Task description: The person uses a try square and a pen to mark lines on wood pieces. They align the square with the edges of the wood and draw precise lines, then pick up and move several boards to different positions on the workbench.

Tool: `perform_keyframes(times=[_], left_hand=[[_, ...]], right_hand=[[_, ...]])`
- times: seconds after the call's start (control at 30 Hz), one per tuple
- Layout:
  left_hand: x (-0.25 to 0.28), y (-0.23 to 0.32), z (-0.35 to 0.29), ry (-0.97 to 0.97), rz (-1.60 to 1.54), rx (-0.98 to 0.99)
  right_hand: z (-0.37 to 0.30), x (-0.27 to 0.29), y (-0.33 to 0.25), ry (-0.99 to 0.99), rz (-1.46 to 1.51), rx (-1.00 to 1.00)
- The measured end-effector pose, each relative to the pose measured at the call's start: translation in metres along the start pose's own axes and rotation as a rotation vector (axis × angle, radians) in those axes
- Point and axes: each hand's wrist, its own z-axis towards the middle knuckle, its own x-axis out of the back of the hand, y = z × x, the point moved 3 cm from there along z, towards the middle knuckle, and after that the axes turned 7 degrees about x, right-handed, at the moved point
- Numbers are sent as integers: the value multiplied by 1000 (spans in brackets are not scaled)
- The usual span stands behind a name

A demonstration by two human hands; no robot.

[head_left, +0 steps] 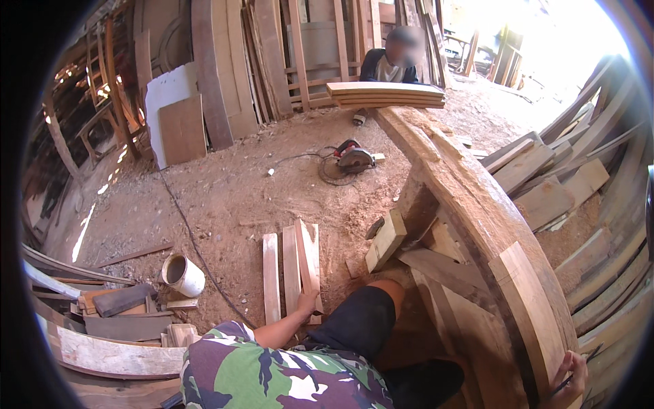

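Note:
My left hand point(308, 301) reaches down beside my knee, its fingers closed around the near end of a wooden strip point(308, 259). That strip leans over other pale wooden strips point(271, 276) on the ground. At the lower right, my right hand point(571, 376) is at the near end of a pale board point(528, 300) lying along a long heavy timber beam point(470, 184). Its fingers are curled around a thin dark pencil-like thing point(563, 386), whose kind is too small to make out.
A circular saw point(355, 159) with its cable lies on the sawdust ground. Another person point(393, 60) is behind stacked boards point(385, 94) at the beam's far end. A white bucket point(184, 275) stands left, near wood offcuts point(126, 300). Loose planks point(572, 184) pile up right.

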Motion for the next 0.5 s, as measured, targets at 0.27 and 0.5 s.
perform_keyframes(times=[0.27,0.5], left_hand=[[-2,14,-8,1,71,11],[7,25,2,-31,-65,-193]], right_hand=[[1,2,-7,-15,-33,-56],[3,-7,-6,26,-8,-56]])
